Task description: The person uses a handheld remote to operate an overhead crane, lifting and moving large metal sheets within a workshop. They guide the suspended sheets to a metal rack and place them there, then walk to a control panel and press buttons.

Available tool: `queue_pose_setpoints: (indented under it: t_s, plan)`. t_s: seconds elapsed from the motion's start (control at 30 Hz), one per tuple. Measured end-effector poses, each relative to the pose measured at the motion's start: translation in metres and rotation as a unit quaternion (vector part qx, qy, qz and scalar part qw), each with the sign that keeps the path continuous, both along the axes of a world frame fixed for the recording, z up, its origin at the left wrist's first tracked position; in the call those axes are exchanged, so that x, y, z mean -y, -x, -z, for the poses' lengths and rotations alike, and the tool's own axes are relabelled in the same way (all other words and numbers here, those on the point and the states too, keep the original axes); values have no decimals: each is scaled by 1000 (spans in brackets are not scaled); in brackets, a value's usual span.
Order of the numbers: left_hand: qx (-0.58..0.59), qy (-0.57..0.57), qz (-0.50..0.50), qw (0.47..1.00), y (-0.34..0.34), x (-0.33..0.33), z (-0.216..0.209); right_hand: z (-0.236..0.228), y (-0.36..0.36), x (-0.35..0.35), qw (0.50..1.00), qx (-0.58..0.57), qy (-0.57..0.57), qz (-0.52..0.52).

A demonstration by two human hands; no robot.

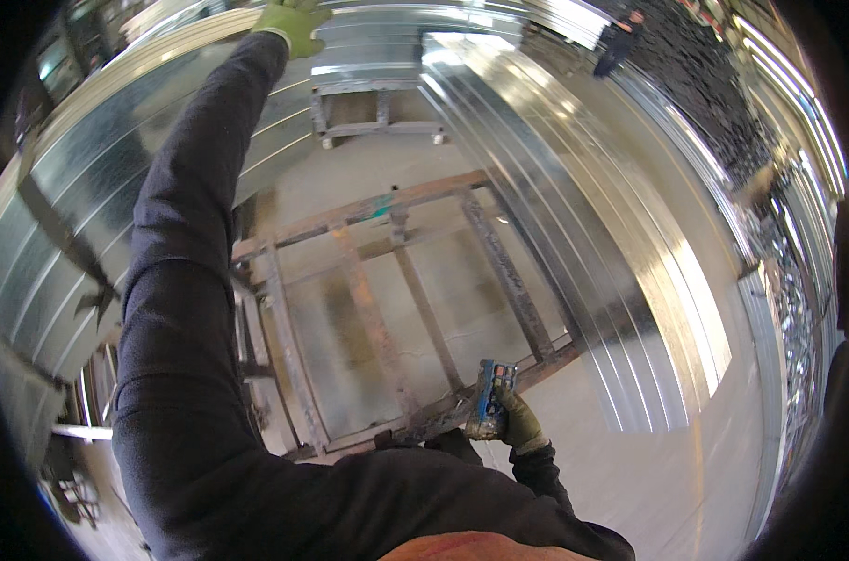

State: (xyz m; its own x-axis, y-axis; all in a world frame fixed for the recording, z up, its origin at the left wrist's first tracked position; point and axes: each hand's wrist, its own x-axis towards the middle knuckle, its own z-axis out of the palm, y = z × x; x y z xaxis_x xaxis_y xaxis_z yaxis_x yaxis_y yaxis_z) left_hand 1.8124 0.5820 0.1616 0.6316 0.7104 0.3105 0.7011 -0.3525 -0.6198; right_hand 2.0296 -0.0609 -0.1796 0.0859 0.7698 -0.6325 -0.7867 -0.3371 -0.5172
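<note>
1. Left hand (pixel 292 26), in a green glove, is showing at the top edge, left of centre; its fingers are lying open and spread. Behind it, metal sheets (pixel 107 159) are filling the upper left; whether the hand is touching them, I cannot tell.
2. Its dark sleeve (pixel 177 280) is crossing the left of the frame, from the lower left up to the glove.
3. Right hand (pixel 523 421), also gloved, is gripping a blue and black tool (pixel 492 397) at the lower centre, its fingers wrapping round the side. What kind of tool it is, I cannot tell.
4. Just behind the tool, a rusty metal frame (pixel 368 304) with several crossbars is occupying the centre.
5. Long shiny panels (pixel 574 215) are overlapping right of the frame, stretching from the upper centre to the lower right.
6. At the upper centre, a wheeled cart (pixel 382 107) is standing beneath more flat metal.
7. Another person (pixel 619 42) in dark clothes is appearing at the upper right, well apart from both hands.
</note>
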Motion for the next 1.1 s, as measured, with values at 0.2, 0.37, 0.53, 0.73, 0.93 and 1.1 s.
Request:
queue_pose_setpoints:
  t_s: [0.2, 0.37, 0.53, 0.73, 0.93, 1.1]
  plan:
    - [-44, 10, -47, 998, -156, -55, -7, 22, -63, 38, 992, 12, 43, 118]
    - [34, -4, 129, 991, -253, -30, -38, 37, -100, 65, 984, 5, 45, 173]
    - [47, -8, 143, 989, -350, 30, -60, 50, -115, 72, 981, 5, 9, 191]
    - [43, -16, 206, 977, -428, 126, -75, 54, -105, 104, 968, -12, -38, 249]
    - [36, -18, 250, 968, -464, 264, -99, 68, -97, 186, 959, 17, -63, 277]
    - [97, -38, 308, 946, -460, 382, -119, 60, -91, 255, 946, 72, -55, 310]
